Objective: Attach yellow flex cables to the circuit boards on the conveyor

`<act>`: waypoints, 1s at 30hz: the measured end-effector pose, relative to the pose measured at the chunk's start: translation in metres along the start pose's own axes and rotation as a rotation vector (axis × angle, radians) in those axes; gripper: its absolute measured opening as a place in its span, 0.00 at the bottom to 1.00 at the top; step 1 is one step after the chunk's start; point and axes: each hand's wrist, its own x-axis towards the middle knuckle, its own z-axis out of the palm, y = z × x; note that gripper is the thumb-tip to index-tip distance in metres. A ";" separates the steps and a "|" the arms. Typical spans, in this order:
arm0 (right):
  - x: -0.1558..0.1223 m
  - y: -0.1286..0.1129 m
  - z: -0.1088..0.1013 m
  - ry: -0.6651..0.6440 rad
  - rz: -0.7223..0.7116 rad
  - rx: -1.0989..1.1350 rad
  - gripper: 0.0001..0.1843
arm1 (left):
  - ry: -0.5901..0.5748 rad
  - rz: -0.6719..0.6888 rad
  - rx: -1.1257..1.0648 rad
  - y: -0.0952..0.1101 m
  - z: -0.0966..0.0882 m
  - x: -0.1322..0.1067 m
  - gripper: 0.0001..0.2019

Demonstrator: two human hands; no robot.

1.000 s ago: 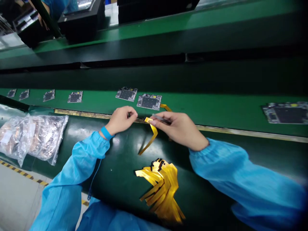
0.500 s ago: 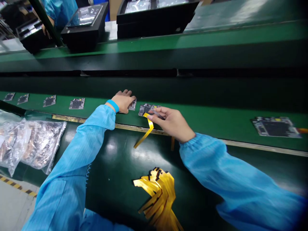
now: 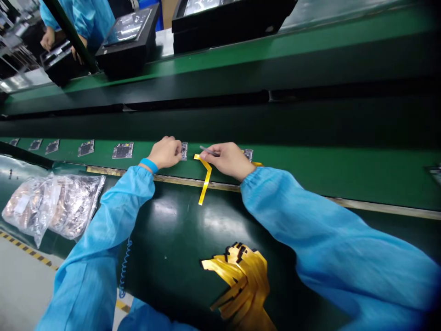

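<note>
My left hand [image 3: 166,152] rests curled on the green conveyor belt [image 3: 310,168], its fingers closed on a small circuit board [image 3: 184,151]. Right beside it, my right hand [image 3: 225,160] pinches thin tweezers [image 3: 208,150] that hold one end of a yellow flex strip [image 3: 206,177]; the strip hangs down over the belt's edge. Another board [image 3: 248,154] peeks out behind my right hand. A pile of yellow flex strips [image 3: 243,280] lies on the dark bench near me.
More circuit boards [image 3: 122,150] ride the belt to the left. Clear plastic bags [image 3: 55,207] of parts lie at the bench's left end. Black trays [image 3: 129,39] stand on the far shelf, where another person in blue [image 3: 81,20] works.
Both hands moved from the bench edge onto the belt. My left hand reached a board and closed on it. The right brought the strip's end up beside that board.
</note>
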 end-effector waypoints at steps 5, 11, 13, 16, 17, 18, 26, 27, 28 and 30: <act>0.014 0.007 0.001 0.032 0.046 -0.065 0.14 | -0.016 -0.119 -0.076 0.030 0.012 0.014 0.07; 0.016 0.011 -0.003 0.046 0.044 -0.105 0.13 | -0.014 -0.121 -0.054 0.039 0.014 0.020 0.09; 0.017 0.010 -0.003 0.050 0.052 -0.120 0.12 | -0.015 -0.126 -0.056 0.041 0.014 0.022 0.09; 0.017 0.009 -0.004 0.051 0.068 -0.123 0.12 | -0.017 -0.135 -0.061 0.044 0.016 0.024 0.10; 0.017 0.009 -0.004 0.051 0.070 -0.122 0.11 | -0.017 -0.137 -0.062 0.046 0.016 0.025 0.10; 0.017 0.009 -0.004 0.053 0.074 -0.122 0.11 | -0.018 -0.139 -0.062 0.047 0.016 0.026 0.11; 0.018 0.009 -0.008 0.059 0.099 -0.170 0.10 | -0.017 -0.115 -0.157 0.041 0.013 0.024 0.06; 0.018 0.009 -0.008 0.055 0.093 -0.173 0.10 | -0.006 -0.078 -0.166 0.038 0.013 0.022 0.06; 0.019 0.009 -0.009 0.050 0.087 -0.175 0.10 | 0.012 -0.037 -0.167 0.035 0.014 0.019 0.06; 0.020 0.011 -0.009 0.038 0.085 -0.183 0.10 | 0.053 0.032 -0.148 0.030 0.016 0.012 0.07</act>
